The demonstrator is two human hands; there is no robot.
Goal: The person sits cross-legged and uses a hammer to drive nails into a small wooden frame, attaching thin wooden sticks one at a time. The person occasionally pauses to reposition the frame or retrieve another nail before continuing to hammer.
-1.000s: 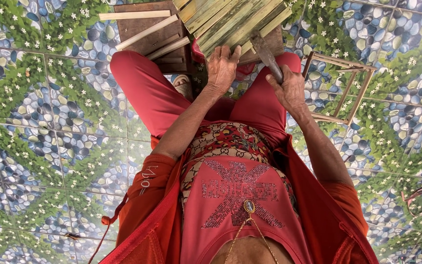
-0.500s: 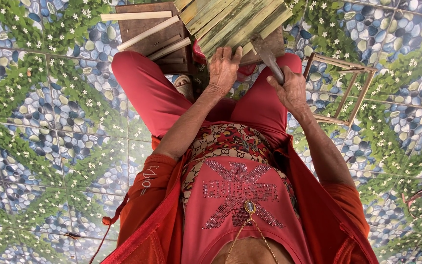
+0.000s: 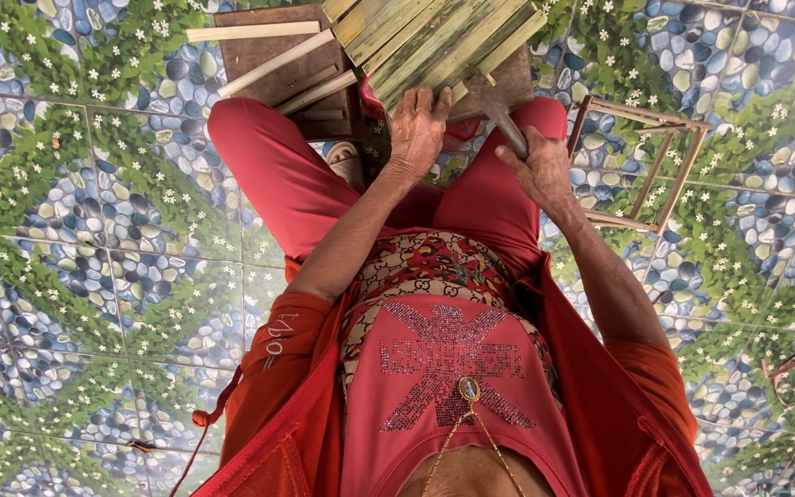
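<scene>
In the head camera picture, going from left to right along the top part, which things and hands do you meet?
Pale loose sticks → left hand pressing on the bundle of green strips → right hand gripping a dark tool handle → small wooden frame on the floor.

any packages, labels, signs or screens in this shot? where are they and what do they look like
No packages, labels, signs or screens show here.
Nearest thing to a sign: a glittery crossed motif with blurred lettering on the red shirt, at chest middle.
The left hand rests on green-tan bamboo strips; the right hand grips a dark tool handle.
</scene>
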